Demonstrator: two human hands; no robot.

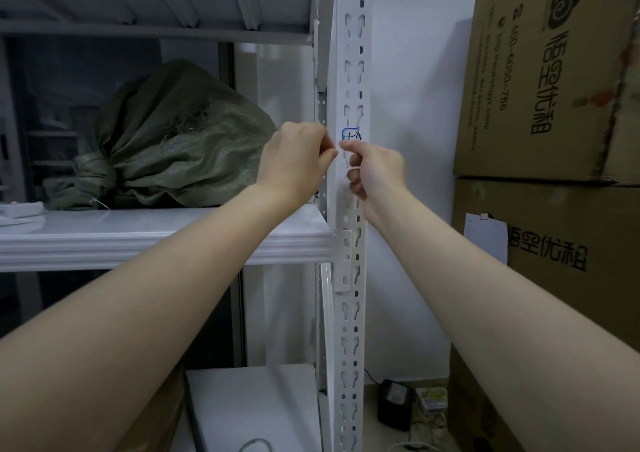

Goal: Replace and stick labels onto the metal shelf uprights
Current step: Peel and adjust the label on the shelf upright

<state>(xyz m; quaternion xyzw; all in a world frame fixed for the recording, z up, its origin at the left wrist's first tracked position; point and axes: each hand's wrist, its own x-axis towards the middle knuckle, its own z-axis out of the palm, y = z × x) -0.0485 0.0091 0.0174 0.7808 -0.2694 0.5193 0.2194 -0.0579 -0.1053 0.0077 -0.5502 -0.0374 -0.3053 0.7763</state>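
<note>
Fingertip work at the lower corner of the label [351,135]

Raised side by side before the upright [349,70]: left hand [298,155] and right hand [375,171], nearly touching at the fingertips. Curled on both sides, thumb and forefinger of each drawn into a pinch. Too small to tell whether gripping something thin, such as a corner or a backing strip, or closed on nothing at all. Likely brought this close for the sake of a fiddly edge, with one pinch to steady and the other to lift or smooth down.

Just above that meeting point, on the front face of the upright: the label, blue-bordered, hand-lettered "1-8", seemingly stuck flat, with its lower left corner right at the pinch. Right end hard to make out. Placed between two rows of slots, presumably for easy reading from the aisle.

Further out, behind the left hand: a green sack [166,140] resting on the shelf board [138,240]. Off to the right, well apart from the upright: stacked cardboard boxes [547,105] against the wall.
</note>
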